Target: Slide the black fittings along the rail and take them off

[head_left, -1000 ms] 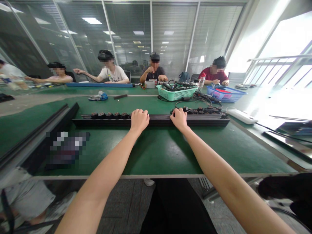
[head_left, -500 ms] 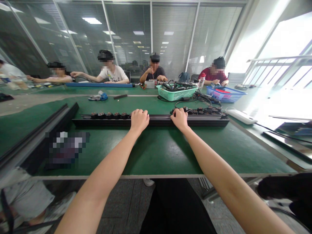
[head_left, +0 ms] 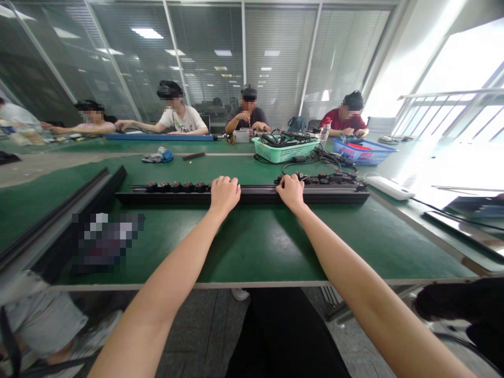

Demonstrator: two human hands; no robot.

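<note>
A long black channel [head_left: 177,199] lies across the green table [head_left: 260,236]. Over its middle, my left hand [head_left: 226,193] has its fingers bent down behind the strip's far side, where their tips are hidden. My right hand [head_left: 291,190] rests farther right on the same channel, fingers curled at its far side. Along the back edge left of my left hand stand several small black parts [head_left: 175,187] with brownish tops. More such parts [head_left: 323,179] lie beyond the channel to the right of my right hand.
Behind are a green basket of cables [head_left: 285,152] and a blue basket [head_left: 364,153]. A white power strip [head_left: 389,188] is at right. Another long black profile [head_left: 79,220] and a blurred pouch [head_left: 110,241] lie left. Several people sit across the table.
My hands and the channel keep their places. Across the table, the person in the white T-shirt has moved an outstretched hand slightly.
</note>
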